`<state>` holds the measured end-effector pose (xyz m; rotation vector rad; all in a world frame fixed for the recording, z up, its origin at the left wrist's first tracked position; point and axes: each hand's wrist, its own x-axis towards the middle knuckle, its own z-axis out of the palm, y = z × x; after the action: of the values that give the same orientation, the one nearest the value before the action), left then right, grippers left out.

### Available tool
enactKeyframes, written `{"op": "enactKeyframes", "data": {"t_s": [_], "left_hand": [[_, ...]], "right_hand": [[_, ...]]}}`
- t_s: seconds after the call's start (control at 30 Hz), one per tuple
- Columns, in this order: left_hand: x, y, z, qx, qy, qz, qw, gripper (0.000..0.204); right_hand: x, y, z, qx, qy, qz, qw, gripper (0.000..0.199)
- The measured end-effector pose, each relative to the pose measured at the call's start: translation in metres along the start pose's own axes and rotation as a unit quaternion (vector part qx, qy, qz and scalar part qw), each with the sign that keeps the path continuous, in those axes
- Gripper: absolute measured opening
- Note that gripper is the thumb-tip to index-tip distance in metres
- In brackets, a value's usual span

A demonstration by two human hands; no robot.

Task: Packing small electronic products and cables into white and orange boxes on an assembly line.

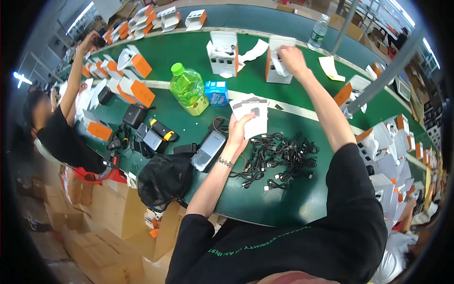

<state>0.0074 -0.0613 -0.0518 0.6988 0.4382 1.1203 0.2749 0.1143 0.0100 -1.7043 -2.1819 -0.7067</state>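
My left hand [240, 128] is closed on a fanned stack of white printed cards [255, 124] above the green table. Farther off, my right hand [292, 59] reaches to the top of an open white box [279, 78]. Its fingers are bent at the box's mouth, next to something white and thin; their tips are partly hidden. To the left of that box stands another open white and orange box [223, 61] with dark pieces in it, a strip of white paper [255, 51] beside it. A heap of black cables [283, 156] lies near my left hand.
A green-capped bottle [187, 90], a blue carton [216, 93], a grey device [208, 150] and a black mesh bag [163, 180] are at the left. A clear bottle [318, 33] stands far back. A metal post [383, 71] slants at the right. Another person [61, 128] works at left.
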Motion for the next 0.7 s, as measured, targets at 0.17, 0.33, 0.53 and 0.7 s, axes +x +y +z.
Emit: {"op": "enactKeyframes", "data": {"t_s": [0.17, 0.33, 0.53, 0.7], "left_hand": [[-0.001, -0.014, -0.016, -0.015, 0.078, 0.011, 0.997, 0.037], [0.002, -0.007, -0.015, 0.002, 0.066, 0.040, 0.997, 0.036], [0.002, 0.003, -0.007, -0.060, 0.043, 0.043, 0.996, 0.032], [-0.006, -0.008, -0.009, -0.043, 0.039, 0.048, 0.997, 0.038]], "right_hand": [[-0.032, -0.057, -0.095, 0.055, 0.036, 0.007, 0.998, 0.026], [-0.073, -0.135, -0.133, 0.299, -0.171, -0.079, 0.935, 0.028], [-0.004, -0.102, -0.154, 0.284, 0.010, 0.020, 0.958, 0.016], [0.081, -0.093, -0.111, 0.171, 0.193, -0.033, 0.966, 0.013]]}}
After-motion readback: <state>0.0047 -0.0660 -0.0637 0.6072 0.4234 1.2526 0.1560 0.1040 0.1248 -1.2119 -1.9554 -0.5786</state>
